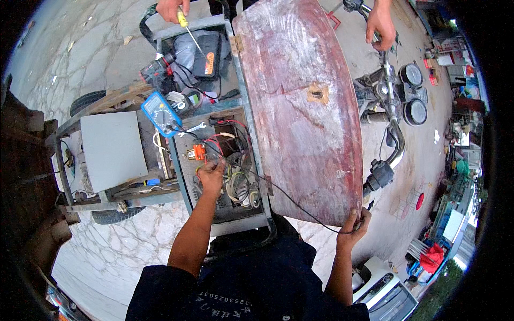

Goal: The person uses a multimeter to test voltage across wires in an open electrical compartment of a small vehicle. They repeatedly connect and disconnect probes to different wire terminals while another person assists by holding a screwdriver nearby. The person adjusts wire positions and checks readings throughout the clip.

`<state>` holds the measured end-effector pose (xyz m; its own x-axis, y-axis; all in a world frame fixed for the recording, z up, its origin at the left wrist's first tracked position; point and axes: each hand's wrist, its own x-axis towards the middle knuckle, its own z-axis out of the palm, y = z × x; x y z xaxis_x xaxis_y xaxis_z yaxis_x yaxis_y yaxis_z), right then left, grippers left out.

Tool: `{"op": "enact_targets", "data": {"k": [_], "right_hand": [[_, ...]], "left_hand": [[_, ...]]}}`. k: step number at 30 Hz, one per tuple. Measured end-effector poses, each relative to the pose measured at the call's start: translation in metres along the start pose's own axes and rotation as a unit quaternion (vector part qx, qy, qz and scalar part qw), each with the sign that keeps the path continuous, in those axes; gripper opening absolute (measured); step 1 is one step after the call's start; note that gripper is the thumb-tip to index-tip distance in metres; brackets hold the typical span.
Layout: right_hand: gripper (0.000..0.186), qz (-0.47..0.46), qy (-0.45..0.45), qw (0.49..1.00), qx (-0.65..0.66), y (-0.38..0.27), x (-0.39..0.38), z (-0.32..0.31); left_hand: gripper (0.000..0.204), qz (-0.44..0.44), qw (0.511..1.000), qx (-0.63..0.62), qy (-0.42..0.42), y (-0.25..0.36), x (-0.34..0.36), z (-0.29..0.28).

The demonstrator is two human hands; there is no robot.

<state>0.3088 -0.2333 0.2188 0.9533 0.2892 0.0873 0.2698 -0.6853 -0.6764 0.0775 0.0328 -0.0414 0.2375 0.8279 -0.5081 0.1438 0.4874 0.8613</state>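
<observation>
My left hand [212, 174] reaches into an open wiring compartment, its fingers closed among the wires [235, 184], just below an orange electrical part [199, 152]. What they pinch is hidden. At the near right corner of a worn reddish seat board [305, 107], my right hand [354, 223] is closed around a thin black test lead [300, 206], and its fingers are against the board's edge. The lead runs back over the compartment towards a blue multimeter [160, 113]. A wrench [193, 130] lies beside the meter.
Opposite, another person's hand [172, 9] holds a yellow-handled screwdriver [183, 21]; that person's other hand [380, 29] grips the handlebar [397, 142]. A cordless drill [158, 70] and a black case [208, 56] lie in the far compartment. A grey panel [112, 150] covers the frame at left.
</observation>
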Motion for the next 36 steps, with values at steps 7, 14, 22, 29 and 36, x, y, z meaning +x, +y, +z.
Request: {"op": "enact_targets", "data": {"k": [7,14,22,29,36], "right_hand": [[0.031,-0.022,-0.007,0.999,-0.035,0.000,0.001,-0.002],[0.031,-0.026,-0.009,0.999,-0.030,0.003,0.001,-0.002],[0.030,-0.025,-0.006,0.999,-0.025,0.001,0.000,-0.001],[0.029,-0.024,0.002,0.999,-0.024,0.005,0.000,-0.003],[0.037,-0.084,0.036,0.995,-0.042,-0.018,-0.006,-0.024]], "left_hand": [[0.016,-0.007,1.000,0.013,0.015,0.026,-0.008,0.006],[0.017,-0.019,0.999,-0.026,0.039,0.022,-0.007,0.010],[0.025,-0.038,0.998,-0.036,0.037,0.041,-0.014,0.014],[0.023,-0.072,0.997,-0.040,-0.002,0.001,0.002,0.000],[0.024,-0.093,0.992,-0.074,-0.030,0.005,0.007,-0.004]]}}
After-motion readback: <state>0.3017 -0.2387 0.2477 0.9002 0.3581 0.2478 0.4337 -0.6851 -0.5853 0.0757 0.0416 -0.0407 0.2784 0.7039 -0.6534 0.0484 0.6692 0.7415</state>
